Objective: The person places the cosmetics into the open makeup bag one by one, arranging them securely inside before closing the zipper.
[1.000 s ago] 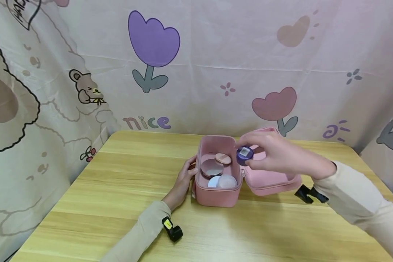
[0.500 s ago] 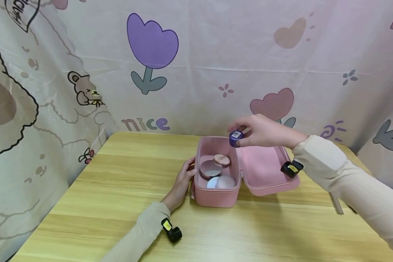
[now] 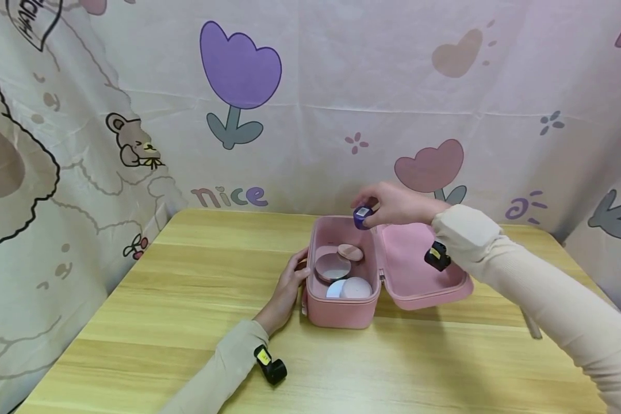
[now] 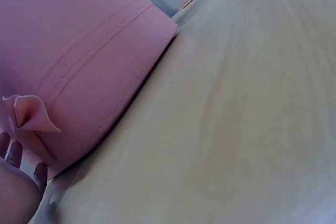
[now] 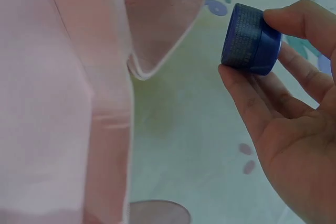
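A small blue-purple cosmetic jar (image 3: 363, 217) with a white label is pinched between the thumb and fingers of my right hand (image 3: 395, 204). It hovers over the far right corner of a pink case (image 3: 343, 312), whose lid lies open to the right. In the right wrist view, fine print covers the side of the jar (image 5: 251, 39). My left hand (image 3: 284, 287) rests with extended fingers against the case's left wall, close to a pink bow (image 4: 32, 114). Inside the case lie a round clear-topped compact (image 3: 333, 267), a peach disc (image 3: 350, 252) and pale round pieces (image 3: 356, 288).
The case's lid (image 3: 414, 264) spreads over the table to the right. A thin grey stick-like thing (image 3: 531, 324) shows from under the right sleeve. The wooden table (image 3: 186, 276) meets a patterned cloth (image 3: 310, 69) behind it.
My right hand has carried the jar away from me and leftward, from beside the hinge to over the case's far right corner. The left hand stays at the case's side.
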A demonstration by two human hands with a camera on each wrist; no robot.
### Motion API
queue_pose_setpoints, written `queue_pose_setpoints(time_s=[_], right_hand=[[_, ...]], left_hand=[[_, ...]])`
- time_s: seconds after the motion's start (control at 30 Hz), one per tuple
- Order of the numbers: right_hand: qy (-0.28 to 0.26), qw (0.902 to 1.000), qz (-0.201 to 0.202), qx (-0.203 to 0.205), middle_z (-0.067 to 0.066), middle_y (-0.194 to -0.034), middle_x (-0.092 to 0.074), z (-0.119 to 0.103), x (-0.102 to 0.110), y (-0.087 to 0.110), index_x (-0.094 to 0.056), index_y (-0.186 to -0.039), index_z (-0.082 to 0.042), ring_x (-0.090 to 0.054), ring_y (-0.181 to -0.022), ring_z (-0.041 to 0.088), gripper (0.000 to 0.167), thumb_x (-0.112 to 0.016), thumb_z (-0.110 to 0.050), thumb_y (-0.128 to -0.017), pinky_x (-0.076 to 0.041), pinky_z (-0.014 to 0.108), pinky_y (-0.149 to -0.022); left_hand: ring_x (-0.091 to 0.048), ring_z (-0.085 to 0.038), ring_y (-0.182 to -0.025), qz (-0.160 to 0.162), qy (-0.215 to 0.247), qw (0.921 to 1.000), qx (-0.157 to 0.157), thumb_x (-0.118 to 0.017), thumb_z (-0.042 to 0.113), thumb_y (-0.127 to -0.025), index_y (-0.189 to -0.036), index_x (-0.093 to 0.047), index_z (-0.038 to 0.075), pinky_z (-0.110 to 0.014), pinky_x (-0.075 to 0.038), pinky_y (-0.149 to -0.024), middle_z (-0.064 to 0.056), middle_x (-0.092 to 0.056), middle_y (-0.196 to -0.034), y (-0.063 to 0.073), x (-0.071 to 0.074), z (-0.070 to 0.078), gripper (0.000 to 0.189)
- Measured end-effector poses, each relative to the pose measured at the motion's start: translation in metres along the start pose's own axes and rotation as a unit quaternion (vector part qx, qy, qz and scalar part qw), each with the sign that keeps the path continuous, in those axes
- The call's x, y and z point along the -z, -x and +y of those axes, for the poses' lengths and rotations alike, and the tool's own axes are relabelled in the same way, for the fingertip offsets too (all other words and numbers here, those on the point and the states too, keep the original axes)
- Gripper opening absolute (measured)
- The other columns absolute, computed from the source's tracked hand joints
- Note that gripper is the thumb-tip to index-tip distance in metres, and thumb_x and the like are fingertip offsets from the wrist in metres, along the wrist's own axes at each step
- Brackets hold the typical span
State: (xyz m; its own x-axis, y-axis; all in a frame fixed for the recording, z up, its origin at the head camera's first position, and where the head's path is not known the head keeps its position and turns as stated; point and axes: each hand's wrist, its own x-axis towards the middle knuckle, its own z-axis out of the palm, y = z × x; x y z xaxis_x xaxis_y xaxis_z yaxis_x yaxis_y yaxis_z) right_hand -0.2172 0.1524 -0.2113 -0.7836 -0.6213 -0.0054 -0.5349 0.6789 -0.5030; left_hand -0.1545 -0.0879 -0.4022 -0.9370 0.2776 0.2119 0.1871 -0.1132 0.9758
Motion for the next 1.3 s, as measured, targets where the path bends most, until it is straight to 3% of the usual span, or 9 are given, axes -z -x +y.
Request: queue_pose_setpoints(time_s=[0.27,0.77,1.1,1.3], right_hand=[[-0.020,0.9994,-0.009,-0.028,0.014,-0.114,-0.065,0.007,-0.004,-0.012,-0.061,-0.123,0.002,-0.060,-0.106,0.027,0.040,-0.066,-0.002,-0.083,-0.050,0.035,-0.084],[-0.026,0.9985,0.008,-0.048,0.019,-0.111,-0.065,0.024,-0.008,-0.020,-0.062,-0.118,0.007,-0.061,-0.102,0.030,0.036,-0.066,0.002,-0.082,-0.048,0.041,-0.090],[-0.011,0.9992,0.021,-0.030,0.016,-0.104,-0.068,0.029,-0.016,-0.029,-0.065,-0.113,0.006,-0.062,-0.100,0.030,0.034,-0.068,0.000,-0.080,-0.047,0.042,-0.091],[-0.034,0.9988,0.021,-0.028,0.019,-0.105,-0.067,0.032,-0.019,-0.031,-0.063,-0.114,0.009,-0.062,-0.100,0.032,0.035,-0.066,0.003,-0.080,-0.048,0.042,-0.090]], left_hand=[[-0.035,-0.037,-0.130,-0.002,0.001,1.0000,-0.003,-0.042,0.026,-0.095,-0.150,-0.028,0.006,-0.044,-0.028,-0.107,-0.025,-0.033,-0.143,0.000,0.000,-0.002,0.061],[-0.036,-0.038,-0.130,0.006,0.008,0.9999,0.005,-0.044,0.027,-0.092,-0.149,-0.030,0.004,-0.043,-0.030,-0.106,-0.026,-0.034,-0.144,0.000,-0.001,-0.004,0.063],[-0.036,-0.036,-0.131,0.000,0.001,1.0000,0.000,-0.043,0.028,-0.093,-0.150,-0.029,0.006,-0.044,-0.028,-0.107,-0.025,-0.034,-0.144,0.000,0.001,-0.002,0.062],[-0.035,-0.037,-0.131,0.002,0.003,1.0000,0.003,-0.044,0.028,-0.093,-0.149,-0.029,0.005,-0.045,-0.027,-0.108,-0.025,-0.034,-0.145,0.000,0.001,-0.002,0.063]])
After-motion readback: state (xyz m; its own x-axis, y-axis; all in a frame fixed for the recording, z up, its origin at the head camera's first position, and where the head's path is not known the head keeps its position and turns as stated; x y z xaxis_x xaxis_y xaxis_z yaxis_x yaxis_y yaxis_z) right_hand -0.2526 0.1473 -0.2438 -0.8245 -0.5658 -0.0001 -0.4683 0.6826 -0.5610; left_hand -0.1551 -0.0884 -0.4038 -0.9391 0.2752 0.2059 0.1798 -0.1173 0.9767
